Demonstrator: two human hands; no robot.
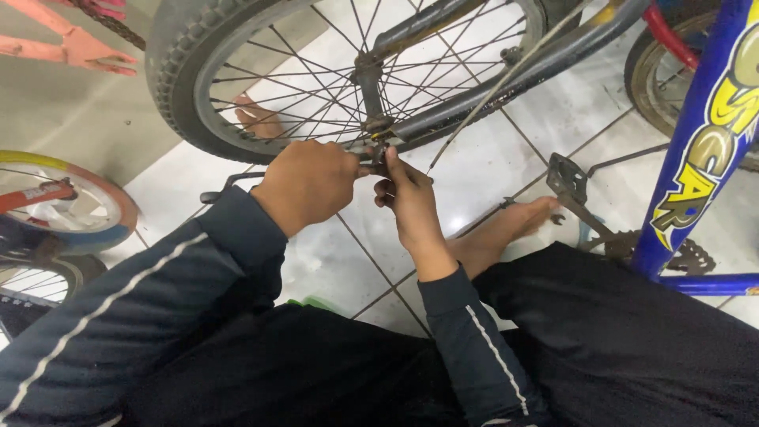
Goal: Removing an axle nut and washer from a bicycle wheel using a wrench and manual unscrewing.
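Note:
A bicycle wheel [183, 87] with a grey knobbly tyre and thin spokes stands before me, its hub axle [376, 126] held in a grey fork [506, 75]. My left hand [310, 183] is closed in a fist around a small tool or nut just below the axle end. My right hand [407, 202] pinches the same spot from the right with thumb and fingers. What sits between the fingers is hidden. Both arms wear dark sleeves with a white stripe.
A blue bicycle frame [700, 150] with yellow lettering rises at right, with a black pedal [566, 179] and chainring [689, 257] beside my bare foot [506, 231]. Another small wheel [67, 198] lies at left. White floor tiles [332, 253] are underneath.

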